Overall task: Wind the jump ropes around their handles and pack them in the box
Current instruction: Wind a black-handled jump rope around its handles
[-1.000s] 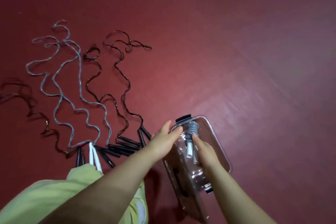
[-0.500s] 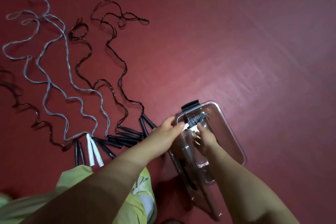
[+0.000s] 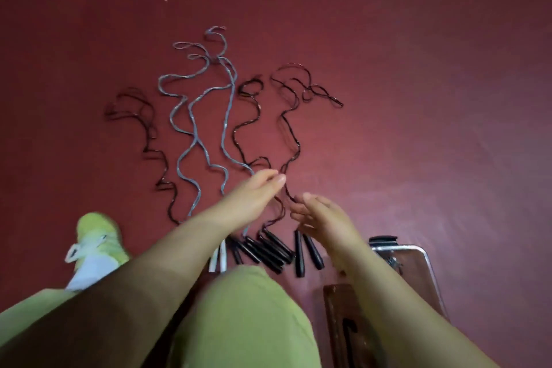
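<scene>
Broadly, I see plenty of room: the dark red floor [image 3: 418, 69] stretches bare from twelve round to three o'clock, with nothing to snag a cord on that side. At five o'clock sits the clear box [image 3: 418, 257], its black latch [image 3: 383, 238] toward the ropes and its far edge cut off by the frame, so I cannot judge how deep it is; my right forearm crosses over it. My green-clad knee [image 3: 248, 317] crowds six o'clock and a green shoe [image 3: 97, 236] lies at eight, which narrows the near side. The jump ropes fan out from centre toward eleven and twelve: a grey rope [image 3: 194, 128] with white handles [image 3: 218, 260], and black ropes [image 3: 286, 134] whose black handles [image 3: 268, 251] bunch together at six, touching one another. I judge the cords light, limp and springy, still kinked, likely to uncoil unless pinned; the handles look stiff and tapered, the proper place to take hold before winding. My left hand [image 3: 254, 197] hovers over the cords with fingers straight, holding nothing. My right hand [image 3: 322, 215] hangs just beside the rightmost black cord, fingers loosely curled and empty, though blur hides whether a fingertip touches it.
</scene>
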The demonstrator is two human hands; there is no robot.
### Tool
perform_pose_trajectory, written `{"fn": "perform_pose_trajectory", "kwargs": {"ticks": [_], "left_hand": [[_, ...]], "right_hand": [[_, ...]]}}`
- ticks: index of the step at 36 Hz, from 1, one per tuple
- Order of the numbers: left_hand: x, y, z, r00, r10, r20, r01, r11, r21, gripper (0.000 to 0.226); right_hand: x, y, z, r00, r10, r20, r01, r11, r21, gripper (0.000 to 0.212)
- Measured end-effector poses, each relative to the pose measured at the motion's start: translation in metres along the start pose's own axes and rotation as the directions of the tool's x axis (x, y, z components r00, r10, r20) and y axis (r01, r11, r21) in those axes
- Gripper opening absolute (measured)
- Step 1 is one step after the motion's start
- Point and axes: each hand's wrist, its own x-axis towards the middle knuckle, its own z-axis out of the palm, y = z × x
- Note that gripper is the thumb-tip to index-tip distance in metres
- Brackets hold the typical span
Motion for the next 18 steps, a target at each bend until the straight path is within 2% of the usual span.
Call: {"fn": "perform_pose_trajectory", "kwargs": {"ticks": [6,10,12,14,16,18], "left_hand": [[-0.043,-0.084,-0.075,0.962,-0.124,-0.242,0.066,0.970,-0.235,0.029],[-0.063,-0.138,-0.098,0.903,-0.232,-0.363,0.091,0.926,-0.367,0.032],[-0.073,-0.166,-0.104,0.847,-0.324,-0.421,0.100,0.876,-0.472,0.030],[-0.078,-0.190,-0.100,0.805,-0.416,-0.422,0.138,0.824,-0.550,0.021],[-0.077,-0.217,-0.091,0.761,-0.507,-0.405,0.234,0.797,-0.557,0.020],[-0.071,-0.233,-0.085,0.750,-0.556,-0.359,0.303,0.771,-0.560,0.027]], "right_hand": [[0.023,-0.046,0.097,0.960,-0.066,0.271,0.147,0.945,-0.291,0.009],[0.044,-0.049,0.152,0.908,0.019,0.418,0.216,0.835,-0.506,0.008],[0.063,-0.037,0.178,0.890,0.098,0.446,0.221,0.763,-0.608,0.016],[0.082,-0.021,0.194,0.882,0.156,0.445,0.213,0.711,-0.671,0.023],[0.102,0.000,0.206,0.886,0.188,0.424,0.191,0.686,-0.702,0.024],[0.117,0.021,0.212,0.898,0.202,0.391,0.152,0.691,-0.707,0.021]]}}
